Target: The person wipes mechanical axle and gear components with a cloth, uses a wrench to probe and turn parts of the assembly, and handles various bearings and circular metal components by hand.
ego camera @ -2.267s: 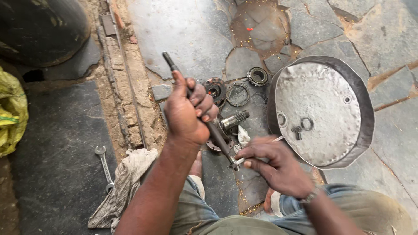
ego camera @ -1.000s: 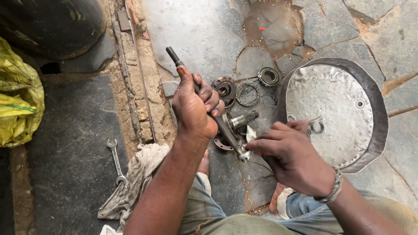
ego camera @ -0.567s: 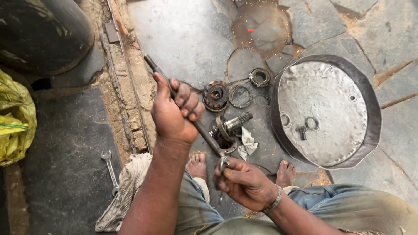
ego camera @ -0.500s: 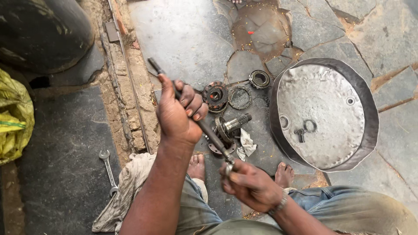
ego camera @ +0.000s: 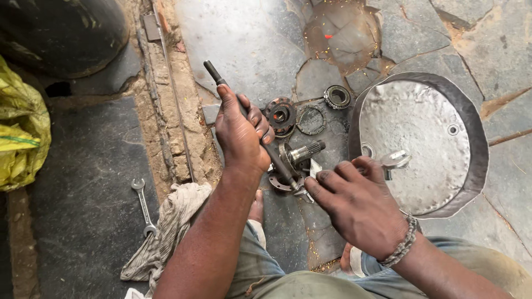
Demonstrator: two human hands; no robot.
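Ahead of your left hand [ego camera: 239, 133], bare stone floor [ego camera: 244, 39] gives open passage. To its right, the flanged hub [ego camera: 280, 115], flat ring [ego camera: 311, 119] and bearing [ego camera: 337, 96] crowd the ground, with the splined shaft [ego camera: 302, 152] just below them. The round metal pan [ego camera: 421, 141] walls off your right hand [ego camera: 360, 202] on that side. Leftward, the brick ridge [ego camera: 166, 116], rag [ego camera: 166, 227] and spanner [ego camera: 143, 206] block low passes.

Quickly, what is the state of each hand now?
Left hand: closed around a long dark metal rod.
Right hand: fingers at the rod's lower end; whether it grips cannot be told.
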